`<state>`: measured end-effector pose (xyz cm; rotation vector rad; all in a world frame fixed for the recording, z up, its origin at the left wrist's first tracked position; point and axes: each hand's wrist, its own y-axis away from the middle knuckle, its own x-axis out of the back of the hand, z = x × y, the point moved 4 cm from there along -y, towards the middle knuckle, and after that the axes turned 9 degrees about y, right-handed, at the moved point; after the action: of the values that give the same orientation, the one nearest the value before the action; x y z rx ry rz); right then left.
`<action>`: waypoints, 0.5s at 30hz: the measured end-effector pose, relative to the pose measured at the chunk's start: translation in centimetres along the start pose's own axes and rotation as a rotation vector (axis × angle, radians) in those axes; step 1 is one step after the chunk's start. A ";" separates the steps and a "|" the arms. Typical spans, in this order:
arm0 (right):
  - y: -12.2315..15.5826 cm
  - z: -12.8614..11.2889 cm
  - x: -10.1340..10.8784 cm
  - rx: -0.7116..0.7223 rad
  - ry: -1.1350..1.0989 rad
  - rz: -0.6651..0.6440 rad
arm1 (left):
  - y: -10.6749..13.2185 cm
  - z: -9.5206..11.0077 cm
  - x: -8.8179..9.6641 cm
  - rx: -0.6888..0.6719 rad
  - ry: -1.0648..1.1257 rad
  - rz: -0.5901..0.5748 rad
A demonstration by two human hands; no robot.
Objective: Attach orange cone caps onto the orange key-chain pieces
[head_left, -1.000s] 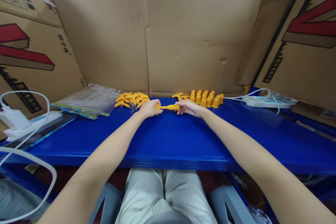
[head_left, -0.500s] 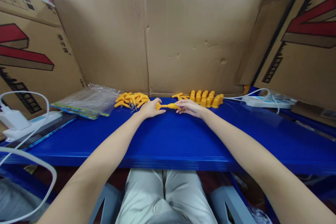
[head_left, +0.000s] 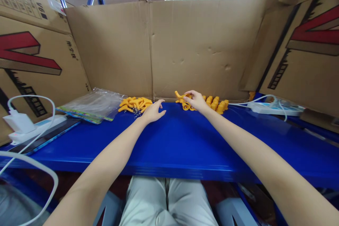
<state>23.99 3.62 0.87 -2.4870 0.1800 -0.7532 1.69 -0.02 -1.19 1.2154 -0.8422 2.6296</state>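
My left hand point(head_left: 153, 110) rests on the blue table point(head_left: 182, 141) with its fingers loosely apart and nothing in it. It lies just right of a heap of orange curved plastic parts with small chains point(head_left: 134, 102). My right hand point(head_left: 195, 100) reaches to the back of the table, fingers curled round an orange plastic piece point(head_left: 183, 96) at the left end of a cluster of orange cup-shaped parts point(head_left: 217, 103).
Cardboard sheets point(head_left: 196, 46) wall in the table's back and sides. A clear plastic bag point(head_left: 92, 105) lies at left, beside a power strip with a white charger point(head_left: 19, 123) and cable. Another white power strip point(head_left: 267, 106) sits at the right rear.
Both hands held the orange rod-like piece between them. My right hand has carried it back to the cup-shaped parts; my left hand has let go and stays in place. The camera tilted up slightly.
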 end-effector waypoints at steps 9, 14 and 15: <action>0.4 -0.7 -4.4 0.455 0.850 -0.261 | 0.0 0.0 -0.3 -0.021 0.002 -0.002; 1.3 0.0 -5.4 0.477 1.130 -0.347 | -0.1 0.0 -0.4 -0.024 -0.032 -0.026; 1.5 0.3 -5.4 0.466 1.135 -0.338 | -0.1 0.0 -0.4 -0.024 -0.037 -0.035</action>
<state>19.64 3.98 -2.71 -1.4237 -0.0305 -2.0058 1.97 0.11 -1.42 1.2654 -0.8479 2.5697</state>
